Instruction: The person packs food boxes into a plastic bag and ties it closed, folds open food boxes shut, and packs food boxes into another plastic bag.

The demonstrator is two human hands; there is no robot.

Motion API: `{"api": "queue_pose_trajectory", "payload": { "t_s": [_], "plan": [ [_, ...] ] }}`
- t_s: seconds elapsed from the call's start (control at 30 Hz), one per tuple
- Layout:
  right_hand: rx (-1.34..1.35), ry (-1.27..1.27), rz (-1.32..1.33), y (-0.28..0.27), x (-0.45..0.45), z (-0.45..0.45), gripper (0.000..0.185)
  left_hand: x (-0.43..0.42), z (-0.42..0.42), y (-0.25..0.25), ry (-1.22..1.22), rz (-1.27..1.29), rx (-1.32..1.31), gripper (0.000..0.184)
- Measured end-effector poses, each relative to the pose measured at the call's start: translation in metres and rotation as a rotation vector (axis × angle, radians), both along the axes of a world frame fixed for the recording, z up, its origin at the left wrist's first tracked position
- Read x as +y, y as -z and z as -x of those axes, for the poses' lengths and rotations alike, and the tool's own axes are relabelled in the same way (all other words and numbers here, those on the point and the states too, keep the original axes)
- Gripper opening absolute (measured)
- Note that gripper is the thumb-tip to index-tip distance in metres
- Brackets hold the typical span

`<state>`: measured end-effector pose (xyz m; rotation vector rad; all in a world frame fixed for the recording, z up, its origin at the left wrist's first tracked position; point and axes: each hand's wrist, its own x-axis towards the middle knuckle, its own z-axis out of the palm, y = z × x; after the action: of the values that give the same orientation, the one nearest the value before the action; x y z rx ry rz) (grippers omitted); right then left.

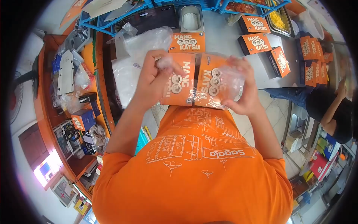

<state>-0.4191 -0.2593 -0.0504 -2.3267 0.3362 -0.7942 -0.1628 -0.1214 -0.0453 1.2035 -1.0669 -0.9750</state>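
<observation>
Pinching clear plastic [164,62] w/ L hand [152,77], fingers narrow; spreading R hand [249,89] fingers wide round more plastic. Btwn them: left box [179,90], partly under L fingers, & right box [211,84], just beside R; long axes fore-aft.

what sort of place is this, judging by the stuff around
Probably a small takeaway kitchen or food shop: there are matching orange MANG KATSU boxes, what looks like yellow food by a metal counter, and a pile of plastic bags.
</observation>
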Motion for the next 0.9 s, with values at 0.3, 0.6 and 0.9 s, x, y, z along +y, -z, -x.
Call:
{"api": "queue_pose_trajectory", "payload": {
  "t_s": [0.3, 0.6, 0.9],
  "plan": [
    [-0.046, 0.089, -0.487, 0.021, 0.018, -0.039, 0.027, -0.015, 0.02, 0.008, 0.048, -0.032, 0.414, 0.014],
    [-0.413, 0.095, -1.312, 0.051, 0.031, -0.048, 0.022, -0.005, 0.018, 0.031, 0.141, -0.343, 0.979, 0.02],
    [-0.011, 0.064, -0.745, 0.036, 0.02, -0.055, 0.04, -0.003, 0.037, 0.007, 0.004, -0.186, -0.007, 0.017]
  ]
}}
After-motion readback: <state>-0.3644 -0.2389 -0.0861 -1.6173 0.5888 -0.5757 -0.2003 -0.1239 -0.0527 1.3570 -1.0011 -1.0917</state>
